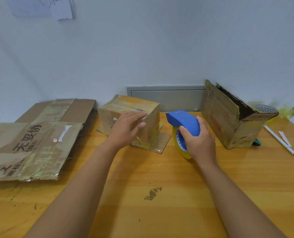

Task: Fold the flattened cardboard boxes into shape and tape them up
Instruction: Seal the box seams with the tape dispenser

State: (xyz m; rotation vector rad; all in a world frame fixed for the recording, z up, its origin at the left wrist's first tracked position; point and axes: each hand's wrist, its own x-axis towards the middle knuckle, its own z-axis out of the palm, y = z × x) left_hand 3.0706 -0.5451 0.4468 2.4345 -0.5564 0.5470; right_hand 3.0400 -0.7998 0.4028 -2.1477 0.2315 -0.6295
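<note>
I have one small box folded up into shape, and it sits in the middle of the wooden table, close to the wall. My left hand rests on its top front edge, fingers laid over the corner and the thumb against the front side, holding it steady. The top flaps look closed, with a dark line where they meet. Old yellowish tape already shines on the box, so I cannot tell if the top seam has fresh tape on it yet. The bottom flaps stick out flat on the table on the right side of the small box — that end looks not closed.

My right hand is wrapped tight around the blue tape dispenser, just to the right of the small box. The yellow tape roll in it stands on the table. I think my next job is to run tape over the box.

To the left of the small box lies a pile of flattened cardboard boxes with black writing on top — these are still flat, so they are left to do. Farther right of the small box stands a bigger box, shaped but with its top open. Past it lie a white pen and another tape roll.

So I guess a lot is still left.
</note>
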